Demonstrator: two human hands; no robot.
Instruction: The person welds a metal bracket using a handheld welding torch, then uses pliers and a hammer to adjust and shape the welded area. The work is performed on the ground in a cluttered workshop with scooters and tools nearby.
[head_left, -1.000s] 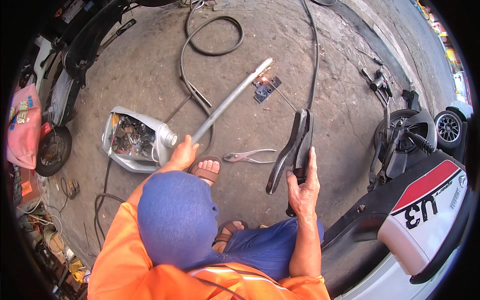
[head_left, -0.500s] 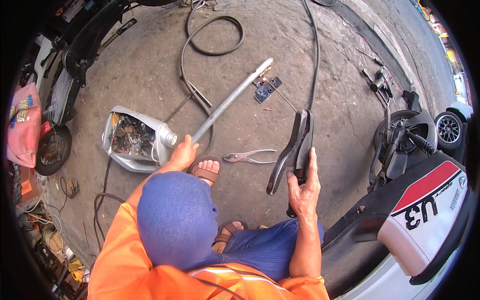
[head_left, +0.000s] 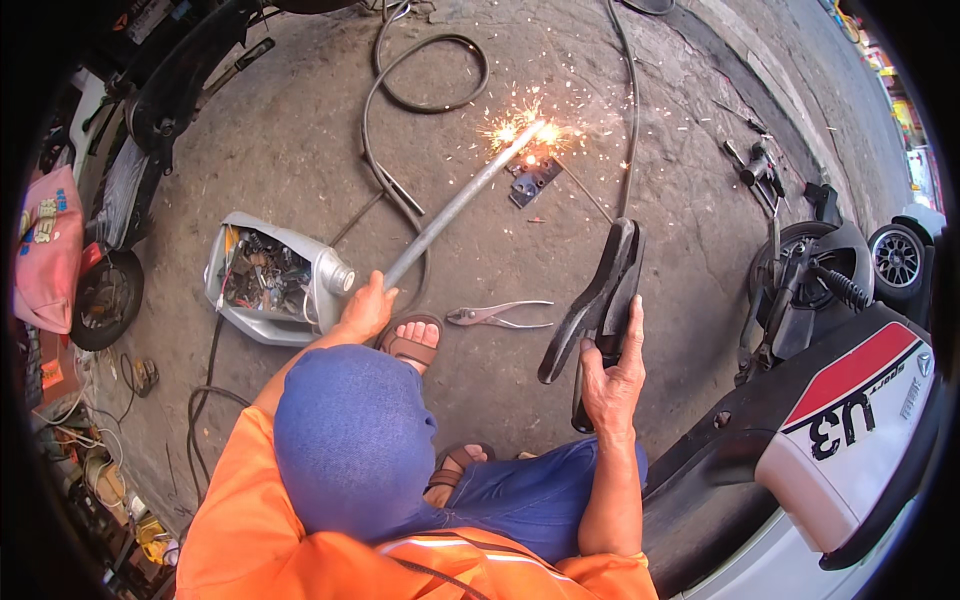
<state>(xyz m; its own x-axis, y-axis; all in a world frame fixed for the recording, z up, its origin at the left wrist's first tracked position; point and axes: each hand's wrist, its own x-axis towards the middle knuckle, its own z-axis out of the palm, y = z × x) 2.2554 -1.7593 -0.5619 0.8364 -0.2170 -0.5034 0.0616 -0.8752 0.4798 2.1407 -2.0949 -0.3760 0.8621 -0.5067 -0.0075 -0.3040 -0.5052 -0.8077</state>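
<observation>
My left hand (head_left: 367, 308) is closed around the lower end of a grey metal pipe (head_left: 450, 215). The pipe slants up and away to the right over the concrete. In my right hand (head_left: 613, 390) is a black welding electrode holder (head_left: 603, 290), gripped by its handle with the fingers pointing up. A thin welding rod (head_left: 586, 192) runs from its jaws to the pipe's far end, where bright orange sparks (head_left: 525, 132) fly and hide the contact point. Just below the sparks lies a dark metal piece with holes (head_left: 533, 185).
Pliers (head_left: 500, 314) lie between my sandaled feet and the holder. Left of them sits a cut-open silver jug (head_left: 325, 300) full of small parts. Black cables (head_left: 372, 130) loop across the floor. A scooter body (head_left: 840, 440) stands close on my right, with a wheel (head_left: 105, 300) at far left.
Sparks have burst out at the pipe's far end, where there were none before. My right hand and the electrode holder have shifted slightly to the right; the pipe and left hand look still.
</observation>
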